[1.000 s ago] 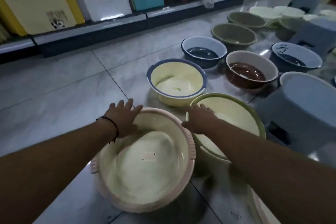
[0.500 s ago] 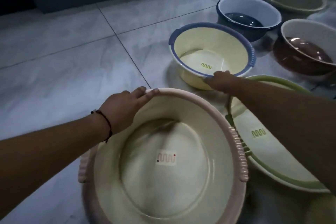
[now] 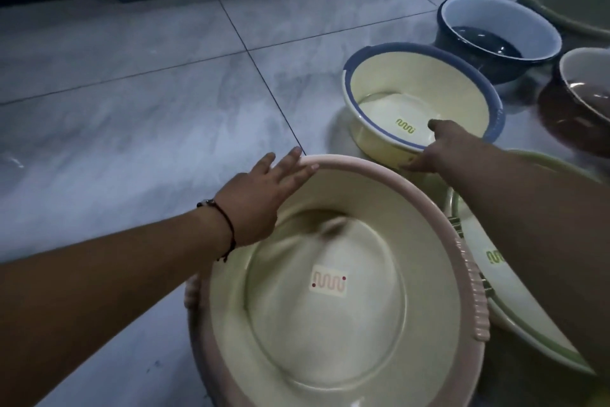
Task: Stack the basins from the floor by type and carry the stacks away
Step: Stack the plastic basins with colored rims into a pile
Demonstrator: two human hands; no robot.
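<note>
On the floor ahead of me sits the blue-rimmed basin (image 3: 422,103), and my right hand (image 3: 435,149) has it by the near rim, thumb inside, fingers curled under the lip. My left hand (image 3: 260,195) rests on the far rim of the pink basin (image 3: 330,281), fingers straight and slightly spread. Blue-rimmed lies just beyond pink, right of centre, so I judge a short pull inward nests it. Green-rimmed basin (image 3: 515,301) crowds under my right forearm; navy basin (image 3: 498,30) stands behind.
</note>
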